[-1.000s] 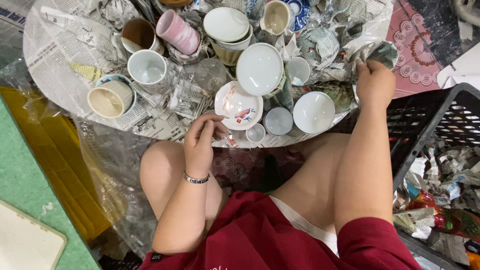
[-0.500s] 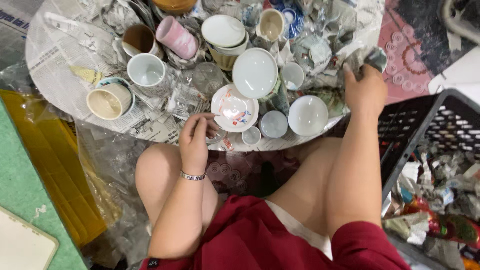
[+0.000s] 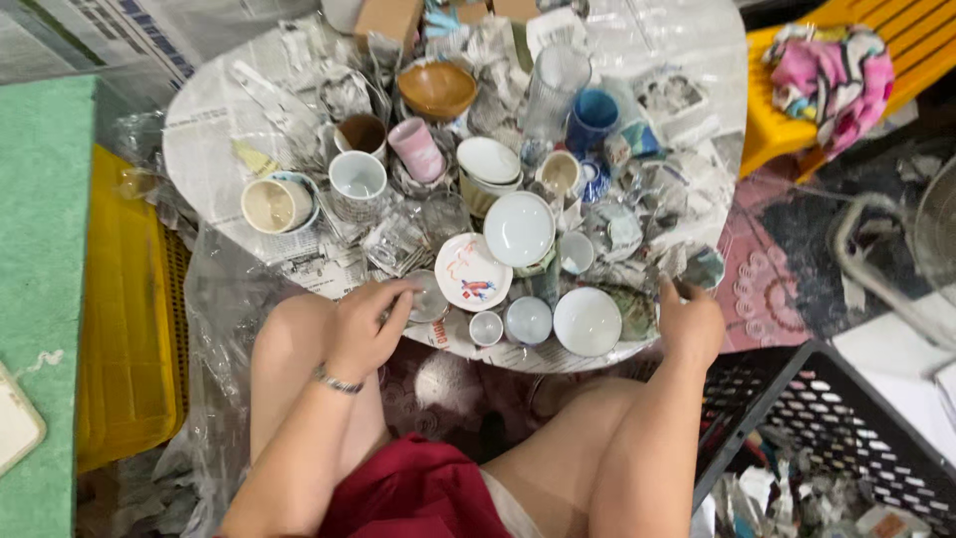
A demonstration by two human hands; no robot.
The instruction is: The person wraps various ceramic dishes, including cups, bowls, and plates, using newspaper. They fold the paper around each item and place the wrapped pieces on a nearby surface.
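At near edge of round table [image 3: 199, 149], left hand [image 3: 363, 329]: fingers curled onto small clear glass dish [image 3: 430, 296], touching its rim, just beside painted white saucer [image 3: 472, 272]. Right hand [image 3: 691, 324]: closed around crumpled newspaper wad [image 3: 703, 267] at table's right edge, next to white bowl [image 3: 587, 321]. Black crate [image 3: 827, 438] on floor, right of knees.

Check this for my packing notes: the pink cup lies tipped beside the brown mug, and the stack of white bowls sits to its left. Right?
Not quite. The head view shows the stack of white bowls to the right of the pink cup, not left. The cup does lie tipped beside the brown mug.
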